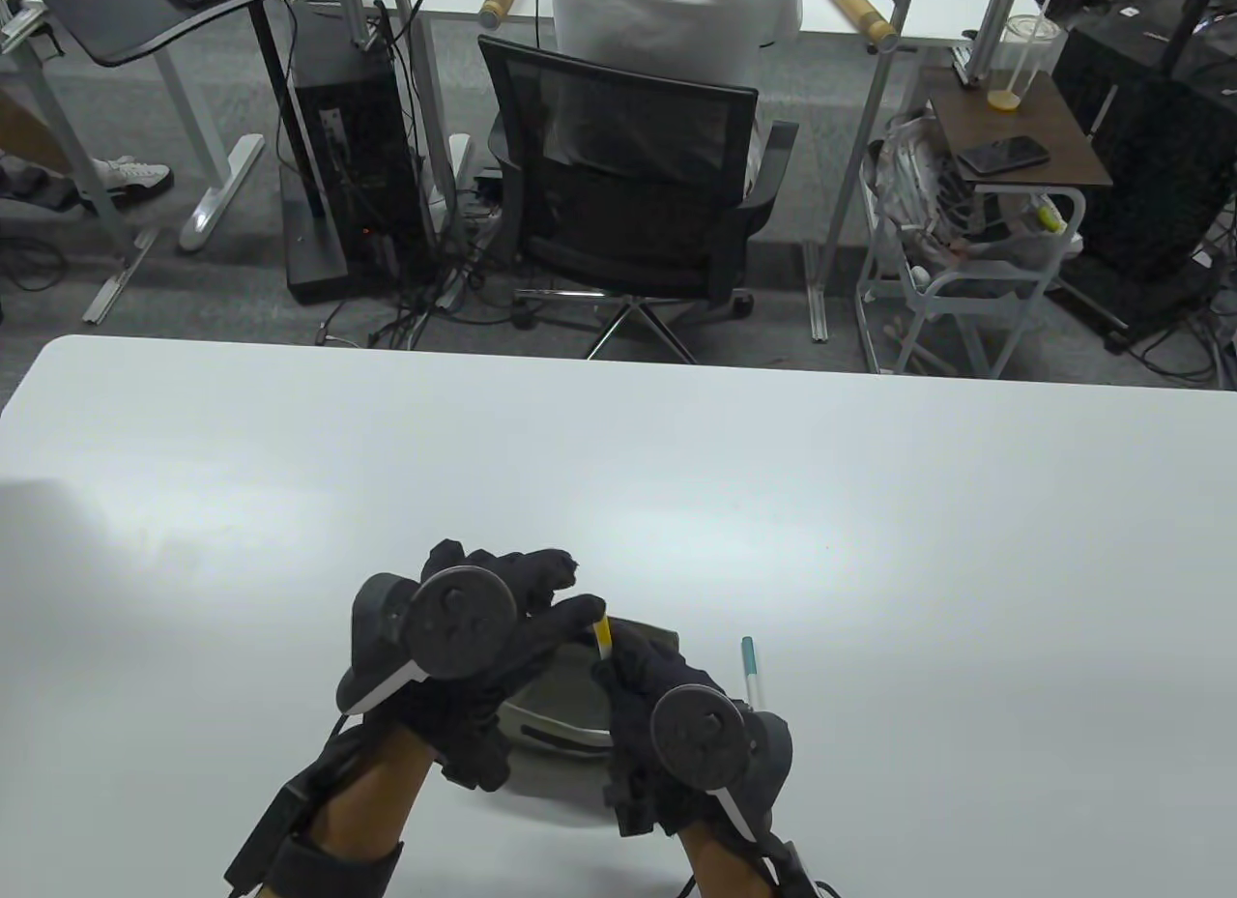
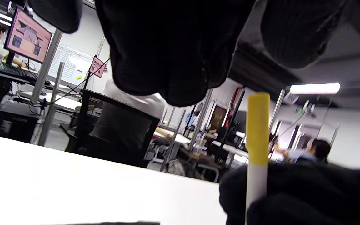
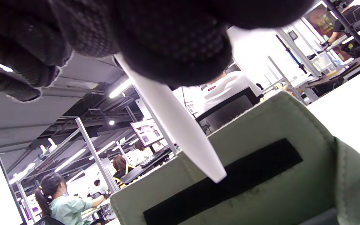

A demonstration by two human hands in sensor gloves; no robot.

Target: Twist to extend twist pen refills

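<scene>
We see a white table [image 1: 290, 473]. On it lie a grey-green pouch [image 1: 560, 690] near the front edge and, just right, a teal-capped pen [image 1: 750, 668].

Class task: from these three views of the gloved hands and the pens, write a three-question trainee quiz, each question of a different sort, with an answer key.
1. True or false: the right hand grips the yellow-capped pen.
2. Where does the teal-capped pen lie? A) inside the green pouch B) on the white table, right of the right hand C) in the left hand
3. Fill in: in the right wrist view, the white pen tip points toward the green ____.

Key: 1 true; 2 B; 3 pouch.
</scene>
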